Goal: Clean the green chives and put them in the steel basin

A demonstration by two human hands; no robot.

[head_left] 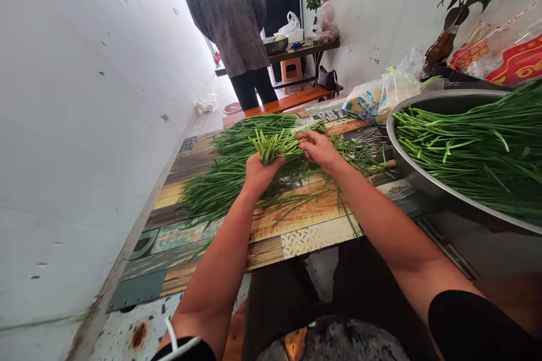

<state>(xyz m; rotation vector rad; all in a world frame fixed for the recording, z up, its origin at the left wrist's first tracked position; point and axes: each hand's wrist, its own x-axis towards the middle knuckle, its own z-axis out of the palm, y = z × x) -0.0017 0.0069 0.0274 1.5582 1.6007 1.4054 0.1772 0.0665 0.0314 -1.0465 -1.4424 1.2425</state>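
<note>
My left hand (pixel 261 174) is closed round a bunch of garlic chives (pixel 271 145), whose pale cut ends point up and away from me. Just right of the bunch is my right hand (pixel 315 148), its fingers curled with thumb and forefinger near each other; whether a stalk is between them I cannot make out. More long green chives (pixel 215 180) spread over the patterned table (pixel 237 245) to the left and behind. Loose trimmings and thin leaves (pixel 359 152) lie right of my right hand.
A big metal basin (pixel 398 152) heaped with chives stands at the right. Behind it are a plastic bag (pixel 381 96) and a plant in a brown bottle (pixel 442 48). Across the table, a person in a grey jacket (pixel 228 11) stands near a bench (pixel 292 100) and another table (pixel 305 51).
</note>
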